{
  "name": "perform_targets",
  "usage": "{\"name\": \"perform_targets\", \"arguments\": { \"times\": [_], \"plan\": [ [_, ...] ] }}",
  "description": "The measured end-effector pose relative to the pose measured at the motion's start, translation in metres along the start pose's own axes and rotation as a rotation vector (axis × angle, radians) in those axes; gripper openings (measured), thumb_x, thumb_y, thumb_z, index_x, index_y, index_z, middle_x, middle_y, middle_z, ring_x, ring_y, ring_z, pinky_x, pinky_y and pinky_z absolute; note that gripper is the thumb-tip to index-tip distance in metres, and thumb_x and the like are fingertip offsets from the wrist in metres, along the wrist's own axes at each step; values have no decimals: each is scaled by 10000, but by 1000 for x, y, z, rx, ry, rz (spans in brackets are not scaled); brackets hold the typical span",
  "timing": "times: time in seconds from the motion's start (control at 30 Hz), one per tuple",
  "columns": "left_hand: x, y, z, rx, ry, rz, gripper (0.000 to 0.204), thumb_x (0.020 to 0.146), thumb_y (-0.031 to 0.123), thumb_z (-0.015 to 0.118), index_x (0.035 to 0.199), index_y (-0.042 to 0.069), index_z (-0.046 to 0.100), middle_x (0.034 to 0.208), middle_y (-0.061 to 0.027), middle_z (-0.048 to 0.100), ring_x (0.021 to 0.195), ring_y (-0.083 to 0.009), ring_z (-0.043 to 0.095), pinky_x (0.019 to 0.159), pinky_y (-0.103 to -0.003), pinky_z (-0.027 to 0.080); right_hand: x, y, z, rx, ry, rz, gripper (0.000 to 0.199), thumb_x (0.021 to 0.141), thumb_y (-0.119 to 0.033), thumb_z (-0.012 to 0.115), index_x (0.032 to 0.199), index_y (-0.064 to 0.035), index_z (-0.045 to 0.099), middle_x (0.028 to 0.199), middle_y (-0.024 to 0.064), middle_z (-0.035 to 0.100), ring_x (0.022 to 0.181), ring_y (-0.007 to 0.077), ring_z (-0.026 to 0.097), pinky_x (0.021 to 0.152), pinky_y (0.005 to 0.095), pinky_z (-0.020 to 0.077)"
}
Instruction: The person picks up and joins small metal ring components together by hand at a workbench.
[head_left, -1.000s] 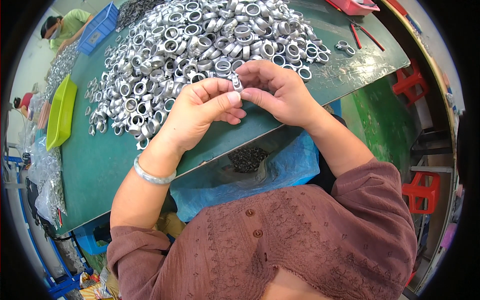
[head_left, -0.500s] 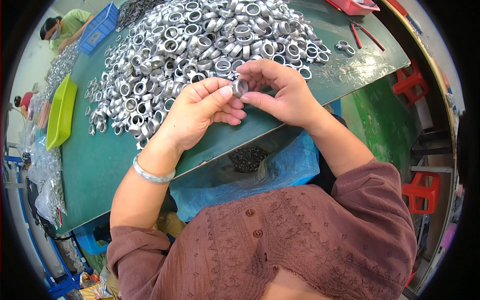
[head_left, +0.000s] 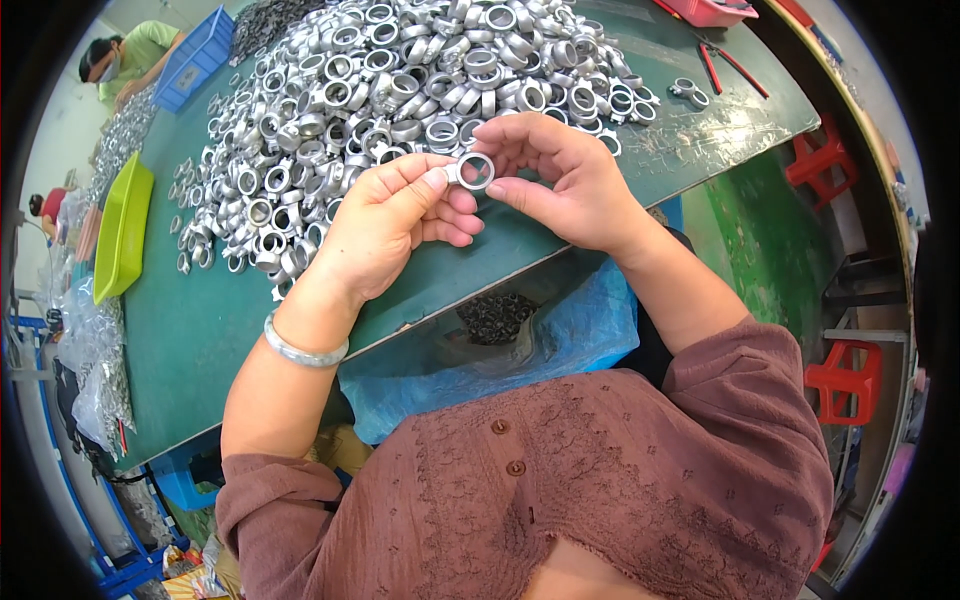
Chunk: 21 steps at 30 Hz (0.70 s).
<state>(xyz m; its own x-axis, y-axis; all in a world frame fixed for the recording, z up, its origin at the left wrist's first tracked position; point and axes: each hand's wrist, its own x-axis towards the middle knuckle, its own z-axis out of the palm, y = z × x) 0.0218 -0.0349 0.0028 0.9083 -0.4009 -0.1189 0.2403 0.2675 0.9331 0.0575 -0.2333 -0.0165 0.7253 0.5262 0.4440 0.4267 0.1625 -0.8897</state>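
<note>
A silver metal ring clamp [head_left: 489, 172] is pinched by its small lug between the thumb and finger of my left hand [head_left: 395, 210]. Its round opening faces me. Close on its right, my right hand [head_left: 565, 180] curves around with thumb and fingers apart. That thumb tip lies right by the rim; whether it touches, I cannot tell. Beyond both hands spreads a big heap of similar silver ring clamps [head_left: 400, 85] on the green table [head_left: 190, 340].
Left on the table are a yellow-green tray [head_left: 122, 230] and a blue crate [head_left: 193, 60]. Red-handled pliers [head_left: 725, 68] lie at the far right, near a pink tray [head_left: 710, 12]. Below the edge hangs a blue plastic bag [head_left: 590, 330]. A person in green [head_left: 145, 50] sits far left.
The ring clamp has turned so its opening now faces me, and it has shifted slightly left and up. My hands have otherwise barely moved.
</note>
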Motion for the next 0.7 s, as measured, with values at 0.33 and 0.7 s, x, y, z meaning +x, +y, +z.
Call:
{"name": "perform_targets", "arguments": {
  "times": [0.33, 0.7],
  "plan": [
    [-1, 1, 0, 4, 8, 4, 224, 918, 184, 445, 978, 10, 573, 792, -62, 596, 709, -164, 606, 650, -262, 501, 0, -4, -1, -54, -4, 44, 318, 801, 31, 576, 1111, 34, 501, 986, 50, 560, 892, 102, 541, 804, 240, 448],
    [-1, 1, -1, 9, -5, 22, 241, 927, 192, 423, 986, 12, 572, 792, -56, 594, 705, -154, 599, 648, -256, 495, 1, -4, 0, -79, -37, 69, 274, 819, 13, 566, 1087, 31, 518, 972, 51, 584, 891, 103, 561, 809, 245, 459]
  ]
}}
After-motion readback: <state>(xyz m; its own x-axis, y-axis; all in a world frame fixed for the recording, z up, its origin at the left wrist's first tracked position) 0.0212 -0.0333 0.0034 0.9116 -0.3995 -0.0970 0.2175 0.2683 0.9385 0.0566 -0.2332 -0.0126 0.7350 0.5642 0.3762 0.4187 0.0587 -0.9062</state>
